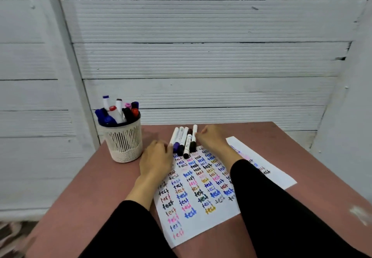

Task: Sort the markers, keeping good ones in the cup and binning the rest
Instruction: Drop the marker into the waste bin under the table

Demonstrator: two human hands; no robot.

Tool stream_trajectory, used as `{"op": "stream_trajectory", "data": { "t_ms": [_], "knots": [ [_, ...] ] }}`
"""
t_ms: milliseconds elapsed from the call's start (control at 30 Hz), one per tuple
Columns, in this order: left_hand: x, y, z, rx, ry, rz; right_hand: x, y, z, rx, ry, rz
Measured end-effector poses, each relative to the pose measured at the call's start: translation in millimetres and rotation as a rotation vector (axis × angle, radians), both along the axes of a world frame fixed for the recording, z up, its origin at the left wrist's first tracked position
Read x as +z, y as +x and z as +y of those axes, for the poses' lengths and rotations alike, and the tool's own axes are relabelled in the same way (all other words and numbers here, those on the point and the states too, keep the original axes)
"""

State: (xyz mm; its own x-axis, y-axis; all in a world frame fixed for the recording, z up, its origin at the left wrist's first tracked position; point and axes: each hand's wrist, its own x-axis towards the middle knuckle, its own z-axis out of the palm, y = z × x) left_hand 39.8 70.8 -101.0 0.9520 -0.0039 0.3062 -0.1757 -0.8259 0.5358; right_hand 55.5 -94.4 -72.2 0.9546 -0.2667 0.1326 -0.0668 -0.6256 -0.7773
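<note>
Head view | paper sheet (198, 193) with coloured "test" words under both wrists | mesh cup (123, 144) left, holding markers | left hand (156, 158) and right hand (213, 140), fingers relaxed, flank loose markers (184, 140) on table (80, 193)

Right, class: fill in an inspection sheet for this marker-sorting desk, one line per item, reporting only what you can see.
Surface: reddish-brown table top.
Job's things: white slotted plastic cup standing back left, full of upright capped markers; row of white-barrelled markers lying at the far end of the test sheet; no bin seen.
Clutter: white paper sheet covered in coloured "test" words; second white sheet to its right, partly under the right forearm.
Hands: left hand and right hand flank the row, touching the outer markers.
Cables: nothing seen.
Surroundings: white ribbed panel wall.
</note>
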Motion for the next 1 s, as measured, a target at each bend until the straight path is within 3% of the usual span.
{"op": "stream_trajectory", "data": {
  "t_ms": [133,333,400,467,567,667,733,833,1000],
  "knots": [
    [-4,4,0,0.029,0.055,-0.007,5,13,19,-0.114,-0.147,0.105],
    [-5,7,-2,0.056,0.088,-0.009,4,22,23,-0.186,-0.138,0.125],
    [-4,6,-2,0.059,0.091,-0.006,6,19,17,-0.211,-0.037,0.071],
    [-4,5,-2,0.057,0.08,-0.011,3,13,5,-0.196,-0.037,-0.099],
    [-4,5,-1,0.043,0.007,-0.055,3,-1,-20,-0.017,-0.074,-0.335],
    [0,3,-1,-0.002,-0.093,-0.172,12,-23,-47,0.175,0.126,-0.335],
    [2,1,-3,-0.091,-0.18,-0.206,12,-41,-64,0.286,0.302,-0.192],
    [3,0,-4,-0.282,-0.361,-0.169,10,-59,-75,0.339,0.523,-0.05],
    [14,-13,-14,-0.505,-0.514,-0.005,12,-68,-72,0.347,0.795,-0.056]
  ]
}}
